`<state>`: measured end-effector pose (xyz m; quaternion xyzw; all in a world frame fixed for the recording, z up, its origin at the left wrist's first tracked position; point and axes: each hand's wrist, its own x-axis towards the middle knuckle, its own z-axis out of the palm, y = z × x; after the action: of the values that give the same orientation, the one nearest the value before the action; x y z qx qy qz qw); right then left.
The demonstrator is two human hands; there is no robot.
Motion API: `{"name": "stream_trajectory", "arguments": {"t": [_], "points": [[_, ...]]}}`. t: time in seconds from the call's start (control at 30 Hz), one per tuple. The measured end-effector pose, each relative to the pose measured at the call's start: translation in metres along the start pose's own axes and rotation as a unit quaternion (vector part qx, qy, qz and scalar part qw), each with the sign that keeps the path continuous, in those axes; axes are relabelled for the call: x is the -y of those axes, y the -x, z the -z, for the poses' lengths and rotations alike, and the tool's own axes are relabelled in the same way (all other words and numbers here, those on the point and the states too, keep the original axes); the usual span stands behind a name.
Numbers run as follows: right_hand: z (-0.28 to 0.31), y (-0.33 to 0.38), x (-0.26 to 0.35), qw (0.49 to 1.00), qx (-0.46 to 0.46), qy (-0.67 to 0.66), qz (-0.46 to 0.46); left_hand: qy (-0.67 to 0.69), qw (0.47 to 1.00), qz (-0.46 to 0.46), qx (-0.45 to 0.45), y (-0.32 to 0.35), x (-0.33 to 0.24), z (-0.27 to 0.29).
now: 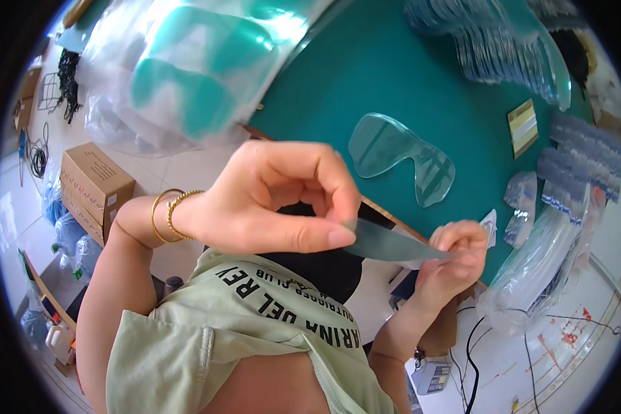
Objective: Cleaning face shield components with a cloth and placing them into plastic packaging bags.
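Note:
Between my two hands is a thin, see-through lens point(393, 243), slightly bowed and seen almost edge-on, so its full outline is hidden. My left hand point(276, 200) pinches its left end between thumb and forefinger, with the other fingers curled. At the opposite end my right hand point(455, 259) is closed on it, fingers bent in. Just beyond them, a clear goggle lens point(379, 143) with a nose notch lies flat on the green table point(324, 83).
A plastic bag point(110, 103) with lens shapes showing covers the table's left side. Stacked lenses point(490, 55) stand at the far right. Nearer are a small yellowish box point(523, 128), wrapped lens packs point(579, 165) and a clear plastic bag point(531, 276). A cardboard box point(96, 186) sits left on the floor.

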<state>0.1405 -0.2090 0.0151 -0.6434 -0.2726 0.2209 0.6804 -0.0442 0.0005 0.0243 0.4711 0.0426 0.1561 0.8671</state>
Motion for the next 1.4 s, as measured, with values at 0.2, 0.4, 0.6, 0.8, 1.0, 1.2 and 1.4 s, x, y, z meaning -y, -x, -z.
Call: {"name": "stream_trajectory", "arguments": {"t": [0.2,0.4,0.6,0.8,1.0,1.2,1.4], "points": [[0.017,0.012,0.005,0.998,-0.017,0.037,-0.037,-0.088,0.996,0.01,0.015,-0.014,0.016,-0.002],[0.007,-0.019,0.011,0.986,-0.091,0.111,-0.089,-0.271,0.946,0.005,-0.178,-0.034,0.018,-0.015],[0.0,-0.036,-0.004,0.967,-0.092,0.203,-0.125,-0.386,0.891,0.015,-0.238,-0.043,0.029,-0.015],[0.0,-0.04,-0.008,0.966,-0.078,0.205,-0.139,-0.4,0.88,0.039,-0.255,-0.045,0.03,-0.015],[-0.001,-0.041,-0.008,0.963,-0.075,0.211,-0.148,-0.394,0.882,0.044,-0.254,-0.046,0.031,-0.016],[-0.001,-0.042,-0.008,0.96,-0.074,0.22,-0.154,-0.402,0.879,0.044,-0.253,-0.047,0.03,-0.017],[0.0,-0.042,-0.009,0.96,-0.072,0.223,-0.151,-0.407,0.876,0.047,-0.252,-0.048,0.03,-0.017]]}}
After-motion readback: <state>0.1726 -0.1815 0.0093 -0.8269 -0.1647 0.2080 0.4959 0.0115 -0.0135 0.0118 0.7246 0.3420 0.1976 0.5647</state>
